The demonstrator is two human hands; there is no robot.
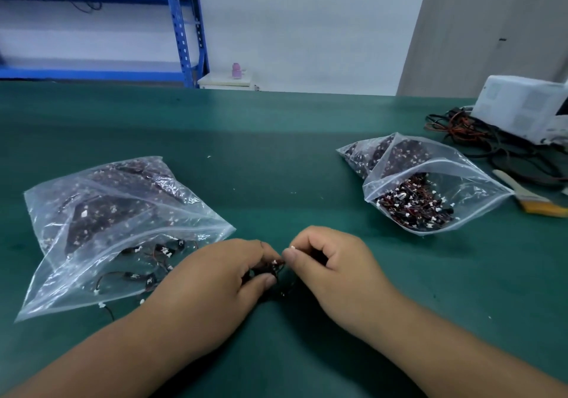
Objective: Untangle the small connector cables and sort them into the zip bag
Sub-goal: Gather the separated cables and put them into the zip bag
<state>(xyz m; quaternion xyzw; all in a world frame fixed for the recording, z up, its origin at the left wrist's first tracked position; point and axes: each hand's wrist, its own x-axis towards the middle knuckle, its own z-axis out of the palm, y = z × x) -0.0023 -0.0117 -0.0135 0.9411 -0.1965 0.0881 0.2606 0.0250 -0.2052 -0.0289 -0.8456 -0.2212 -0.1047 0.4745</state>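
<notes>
My left hand (215, 277) and my right hand (332, 265) meet at the table's front centre over a small clump of connector cables (272, 270), dark wires with white plugs. My left hand grips the clump between thumb and fingers. My right hand pinches one white plug at its top. To the left lies a clear zip bag (101, 262) with a few loose cables near its mouth and inner packets of cables further back. At the right stands a second open zip bag (461, 179) full of tangled cables.
The green table mat (276, 151) runs back to a far edge. At the right edge sit a white device (522, 102), a heap of red and black leads (479, 142) and a brush (528, 196). Blue shelving (181, 25) stands behind.
</notes>
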